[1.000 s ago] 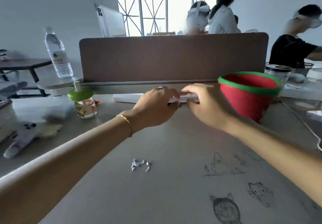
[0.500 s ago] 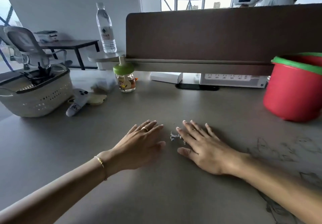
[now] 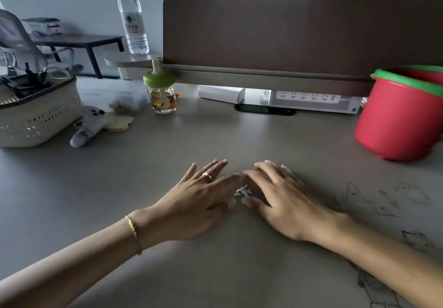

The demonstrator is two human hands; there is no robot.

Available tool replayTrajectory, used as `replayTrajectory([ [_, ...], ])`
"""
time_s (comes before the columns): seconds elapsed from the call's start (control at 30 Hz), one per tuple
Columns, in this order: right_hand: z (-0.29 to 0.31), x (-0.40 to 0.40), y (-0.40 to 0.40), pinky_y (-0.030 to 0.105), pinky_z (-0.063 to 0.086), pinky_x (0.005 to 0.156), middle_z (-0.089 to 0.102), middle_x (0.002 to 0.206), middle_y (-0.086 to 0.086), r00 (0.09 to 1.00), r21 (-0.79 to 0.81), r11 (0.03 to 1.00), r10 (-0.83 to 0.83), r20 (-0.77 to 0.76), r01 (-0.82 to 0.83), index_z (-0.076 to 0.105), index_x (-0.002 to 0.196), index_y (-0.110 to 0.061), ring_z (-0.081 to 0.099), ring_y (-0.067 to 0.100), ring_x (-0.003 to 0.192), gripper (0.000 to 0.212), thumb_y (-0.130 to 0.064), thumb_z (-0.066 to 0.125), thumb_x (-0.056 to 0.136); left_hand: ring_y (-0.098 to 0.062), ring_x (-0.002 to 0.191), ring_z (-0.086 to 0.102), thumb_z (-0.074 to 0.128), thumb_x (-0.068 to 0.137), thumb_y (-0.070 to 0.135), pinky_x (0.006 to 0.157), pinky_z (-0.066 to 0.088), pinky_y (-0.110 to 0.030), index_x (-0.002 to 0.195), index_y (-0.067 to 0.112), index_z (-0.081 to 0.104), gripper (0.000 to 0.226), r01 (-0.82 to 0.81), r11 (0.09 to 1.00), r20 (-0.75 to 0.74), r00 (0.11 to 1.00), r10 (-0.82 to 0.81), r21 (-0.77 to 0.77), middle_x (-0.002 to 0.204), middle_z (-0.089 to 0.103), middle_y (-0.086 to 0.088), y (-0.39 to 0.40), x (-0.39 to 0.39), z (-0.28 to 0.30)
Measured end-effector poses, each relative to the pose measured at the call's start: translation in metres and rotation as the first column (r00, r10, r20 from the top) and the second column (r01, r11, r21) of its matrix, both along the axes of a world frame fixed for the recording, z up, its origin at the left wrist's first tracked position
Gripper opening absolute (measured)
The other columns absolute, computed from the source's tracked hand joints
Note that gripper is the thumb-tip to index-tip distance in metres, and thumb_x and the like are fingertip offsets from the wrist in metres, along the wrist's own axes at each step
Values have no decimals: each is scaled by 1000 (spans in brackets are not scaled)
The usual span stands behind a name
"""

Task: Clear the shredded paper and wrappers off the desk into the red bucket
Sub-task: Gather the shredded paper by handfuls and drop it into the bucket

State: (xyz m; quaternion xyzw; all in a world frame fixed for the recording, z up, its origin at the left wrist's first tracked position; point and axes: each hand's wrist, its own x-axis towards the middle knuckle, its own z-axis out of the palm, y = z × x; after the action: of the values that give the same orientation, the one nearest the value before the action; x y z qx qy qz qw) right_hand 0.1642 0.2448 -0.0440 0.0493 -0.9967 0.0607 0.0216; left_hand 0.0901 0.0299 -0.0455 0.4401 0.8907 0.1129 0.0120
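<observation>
two hands are lying flat on the desk (image 3: pixel 167 154), left hand (image 3: pixel 196 197) and right hand (image 3: pixel 282 202), fingers straight and grasping nothing, flanking one small clump of shredded paper (image 3: pixel 242 191) sitting between the thumbs. it is likely weighing almost nothing, soft and flimsy, so it is probably scattering unless pinched from both sides at desk level. one red bucket (image 3: pixel 398 120) is standing well apart at the right, by the divider.
</observation>
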Motion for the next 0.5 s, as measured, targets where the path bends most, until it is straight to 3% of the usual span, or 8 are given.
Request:
replayTrajectory([
  [0.07,1,-7,0,45,41,96,53,113,2,983,115,993,45,-180,-25,53,110,-27,53,29,111,66,-80,21,88,-13,150,15,35,94,49,122,16,-43,150,42,32,56,-33,996,-17,999,34,86,163,23,4,-3,-5,2],
  [0.13,5,-13,-7,44,41,83,58,97,3,966,221,974,105,-235,-52,52,95,-24,56,30,95,67,-82,20,88,-13,144,29,37,94,47,119,25,-40,143,39,44,50,-65,987,-33,997,70,147,157,37,4,-3,-9,4],
  [0.23,13,-18,-21,43,41,82,65,104,8,975,287,956,112,-191,-53,57,101,-21,62,33,100,68,-77,20,92,-14,137,38,38,94,45,115,29,-32,137,38,53,46,-105,978,-28,993,112,181,150,46,5,1,-13,4],
  [0.37,13,-21,-25,41,43,74,68,106,11,965,237,961,186,-182,-141,57,109,-17,67,37,98,43,-47,26,106,-16,136,41,38,94,43,113,29,-29,134,37,55,44,-107,978,-28,993,114,178,148,48,5,2,-16,2],
  [0.5,14,-22,-23,40,35,69,71,104,10,966,214,959,220,-136,-188,54,101,-18,66,40,96,35,-38,26,107,-16,136,39,36,93,44,116,28,-32,135,36,56,47,-135,976,0,991,136,170,149,47,5,0,-16,3],
])
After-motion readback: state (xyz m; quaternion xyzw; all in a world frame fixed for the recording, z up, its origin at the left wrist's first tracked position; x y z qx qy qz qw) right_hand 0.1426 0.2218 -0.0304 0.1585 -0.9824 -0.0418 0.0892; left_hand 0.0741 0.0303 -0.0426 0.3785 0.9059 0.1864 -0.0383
